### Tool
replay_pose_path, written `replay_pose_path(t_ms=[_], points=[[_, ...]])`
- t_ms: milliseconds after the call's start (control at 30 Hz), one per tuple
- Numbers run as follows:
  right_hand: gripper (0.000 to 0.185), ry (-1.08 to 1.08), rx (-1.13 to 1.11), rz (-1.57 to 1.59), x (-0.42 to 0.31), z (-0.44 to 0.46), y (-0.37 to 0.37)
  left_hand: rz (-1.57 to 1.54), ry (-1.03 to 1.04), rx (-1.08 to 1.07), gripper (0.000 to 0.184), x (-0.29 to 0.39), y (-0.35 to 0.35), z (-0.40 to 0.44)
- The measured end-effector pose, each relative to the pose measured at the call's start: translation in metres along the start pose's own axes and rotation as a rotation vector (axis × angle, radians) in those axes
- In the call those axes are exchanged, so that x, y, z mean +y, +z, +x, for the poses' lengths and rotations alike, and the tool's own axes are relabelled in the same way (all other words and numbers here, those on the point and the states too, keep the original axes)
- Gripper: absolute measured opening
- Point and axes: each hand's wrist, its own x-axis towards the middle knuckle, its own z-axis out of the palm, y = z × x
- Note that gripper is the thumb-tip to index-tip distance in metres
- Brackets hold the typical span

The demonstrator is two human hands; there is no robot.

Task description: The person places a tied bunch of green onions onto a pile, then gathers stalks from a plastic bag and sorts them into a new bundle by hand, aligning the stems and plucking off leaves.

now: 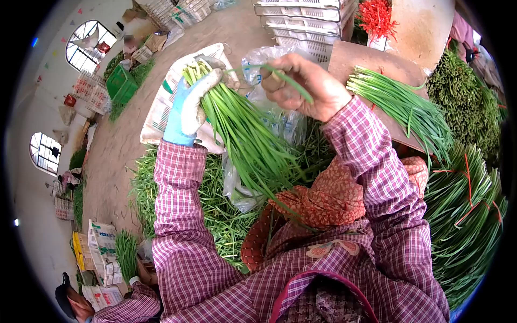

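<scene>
A loose bunch of long green stalks [237,121] is in my left hand [195,102], which wears a blue and white glove and wraps round the pale ends. The leafy ends hang down to the right over my lap. My bare right hand [307,86] pinches a single green blade [293,83] just right of the bunch. Farther right, another bunch [396,105] lies on a brown board [344,56]. Cut leaves [215,210] are heaped below my left forearm.
A white crate [161,107] stands behind my left hand, beside clear plastic bags [280,56]. Stacked white crates [307,24] and red ties [377,19] are at the top. Tied green bundles [463,226] fill the right side. Another person [129,307] holds greens at lower left.
</scene>
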Motion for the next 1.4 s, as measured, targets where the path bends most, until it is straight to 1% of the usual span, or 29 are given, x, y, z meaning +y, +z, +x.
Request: replay_pose_path(t_ms=[33, 100, 133, 200, 233, 267, 333, 400, 433, 467, 533, 567, 600, 667, 733, 767, 867, 933, 967, 1067, 1133, 1200, 1233, 1267, 1300, 1333, 1400], points=[[0.024, 0.002, 0.002, 0.002, -0.001, -0.003, -0.004, -0.003, -0.002, -0.005, 0.022, -0.002, -0.001, -0.001], [0.021, -0.081, -0.086, 0.129, -0.006, -0.011, -0.01, 0.002, 0.008, 0.01, 0.023, -0.004, -0.007, 0.0], [0.021, -0.08, -0.086, 0.13, -0.008, -0.017, -0.016, 0.008, 0.022, 0.025, 0.023, -0.006, -0.011, 0.001], [0.023, -0.033, -0.38, -0.093, -0.009, -0.03, -0.026, -0.021, 0.01, 0.035, 0.022, -0.01, -0.024, 0.004], [0.025, -0.062, -0.378, -0.237, 0.0, -0.036, -0.03, -0.095, 0.02, 0.053, 0.021, -0.012, -0.03, 0.007], [0.027, -0.025, -0.334, -0.488, 0.004, -0.044, -0.037, -0.167, 0.031, 0.07, 0.021, -0.013, -0.034, 0.008], [0.029, 0.187, -0.282, -0.833, 0.007, -0.054, -0.019, -0.151, 0.043, 0.1, 0.02, -0.012, -0.031, 0.009], [0.031, 0.053, -0.191, -0.914, 0.037, -0.047, -0.028, -0.282, 0.054, 0.188, 0.017, -0.013, -0.032, 0.011], [0.028, -0.001, -0.105, -0.99, 0.045, -0.045, -0.028, -0.303, 0.048, 0.191, 0.015, -0.013, -0.031, 0.012], [0.028, -0.001, -0.105, -0.989, 0.048, -0.043, -0.027, -0.302, 0.048, 0.19, 0.015, -0.012, -0.031, 0.012], [0.025, -0.081, -0.005, -1.062, 0.055, -0.04, -0.024, -0.341, 0.041, 0.19, 0.015, -0.011, -0.03, 0.013], [0.021, -0.128, 0.053, -1.135, 0.06, -0.039, -0.025, -0.341, 0.039, 0.19, 0.015, -0.009, -0.029, 0.014], [0.021, -0.126, 0.054, -1.135, 0.066, -0.04, -0.026, -0.337, 0.047, 0.181, 0.014, -0.008, -0.029, 0.014], [0.016, -0.288, 0.208, -1.551, 0.078, -0.042, -0.029, -0.334, 0.055, 0.171, 0.014, -0.007, -0.028, 0.015], [0.014, -0.243, 0.24, -1.545, 0.087, -0.043, -0.031, -0.358, 0.054, 0.154, 0.014, -0.006, -0.029, 0.016], [0.014, -0.254, 0.274, -1.544, 0.092, -0.043, -0.033, -0.356, 0.051, 0.095, 0.014, -0.01, -0.037, 0.018], [0.016, -0.274, 0.32, -1.593, 0.1, -0.041, -0.04, -0.361, 0.046, 0.135, 0.013, -0.01, -0.036, 0.017], [0.019, -0.441, 0.424, -1.551, 0.1, -0.04, -0.039, -0.375, 0.047, 0.127, 0.013, -0.01, -0.036, 0.016], [0.023, -0.462, 0.426, -1.575, 0.101, -0.039, -0.043, -0.388, 0.048, 0.119, 0.012, -0.01, -0.036, 0.015], [0.023, -0.418, 0.418, -1.624, 0.101, -0.041, -0.041, -0.406, 0.052, 0.105, 0.014, -0.01, -0.036, 0.014], [0.023, -0.41, 0.411, -1.592, 0.102, -0.04, -0.04, -0.386, 0.051, 0.129, 0.015, -0.009, -0.033, 0.011], [0.022, -0.49, 0.407, -1.462, 0.101, -0.04, -0.035, -0.365, 0.049, 0.154, 0.015, -0.009, -0.032, 0.01], [0.022, -0.49, 0.407, -1.461, 0.1, -0.039, -0.032, -0.356, 0.039, 0.164, 0.015, -0.01, -0.034, 0.01], [0.021, -0.488, 0.381, -1.396, 0.097, -0.039, -0.029, -0.346, 0.029, 0.172, 0.014, -0.01, -0.034, 0.011], [0.021, -0.487, 0.355, -1.333, 0.096, -0.038, -0.027, -0.347, 0.03, 0.17, 0.014, -0.011, -0.034, 0.011], [0.021, -0.488, 0.356, -1.333, 0.097, -0.036, -0.026, -0.351, 0.029, 0.142, 0.015, -0.011, -0.034, 0.011], [0.021, -0.549, 0.341, -1.271, 0.098, -0.03, -0.025, -0.355, 0.03, 0.114, 0.015, -0.011, -0.032, 0.01]])
